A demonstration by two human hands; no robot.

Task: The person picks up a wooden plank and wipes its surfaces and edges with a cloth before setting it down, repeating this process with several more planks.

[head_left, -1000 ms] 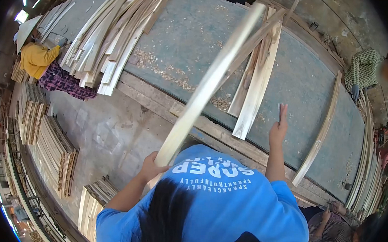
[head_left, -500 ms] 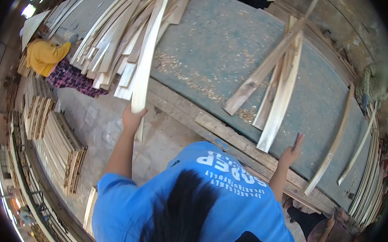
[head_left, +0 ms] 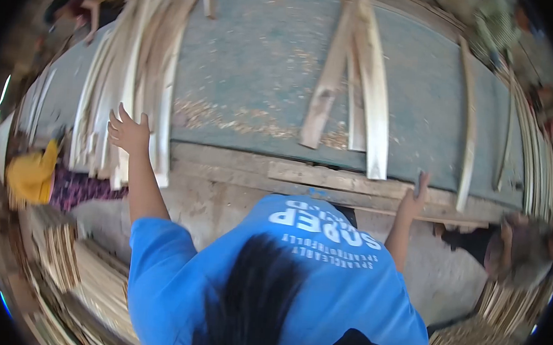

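Observation:
My left hand (head_left: 129,135) is above the near ends of a pile of long wooden boards (head_left: 146,67) on the left side of the table. Its fingers are spread, with nothing gripped. Near the table's front edge, my right hand (head_left: 414,198) is closed around a small dark object (head_left: 422,183) whose kind I cannot make out. Left of that hand, several loose boards (head_left: 376,109) lie on the grey-green table (head_left: 251,74), crossing at their far ends. A single narrow board (head_left: 465,128) lies farther right.
Wood chips (head_left: 229,119) are scattered on the tabletop. Planks (head_left: 327,179) run along its front edge. A person in yellow (head_left: 29,174) is at the left, others at the far left and right. Stacked wood (head_left: 100,269) stands on the floor to the left.
My left hand has let go of the long pale board, which now rests among the pile, and its fingers have opened. The view has turned. My right hand stays near the table edge.

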